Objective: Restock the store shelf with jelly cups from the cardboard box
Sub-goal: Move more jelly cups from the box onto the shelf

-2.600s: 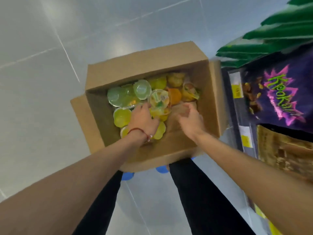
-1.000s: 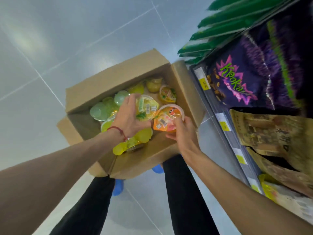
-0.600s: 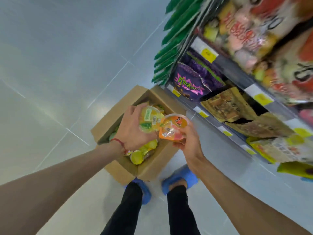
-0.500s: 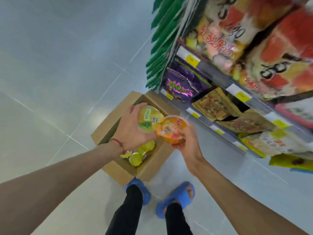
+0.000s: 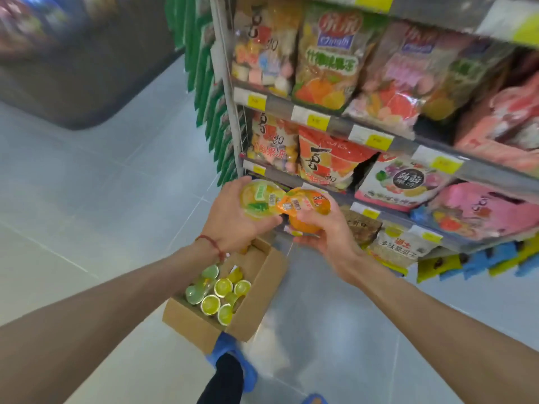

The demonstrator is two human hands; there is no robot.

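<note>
A grey tiled floor [image 5: 87, 214] runs along a store shelf [image 5: 408, 142] packed with bright snack bags [image 5: 326, 62]. In front of the shelf, the left hand [image 5: 230, 225] curls its fingers [image 5: 237, 185] round a yellow jelly cup [image 5: 259, 199], and the right hand [image 5: 326, 231] grips an orange jelly cup [image 5: 306, 211] from below; the two cups touch edge to edge. Beneath the hands an open cardboard box [image 5: 204, 328] sits on the floor, with more yellow and green jelly cups [image 5: 221, 293] inside. A red cord [image 5: 208, 242] circles the left wrist. A blue slipper [image 5: 230, 349] shows just beside the box.
</note>
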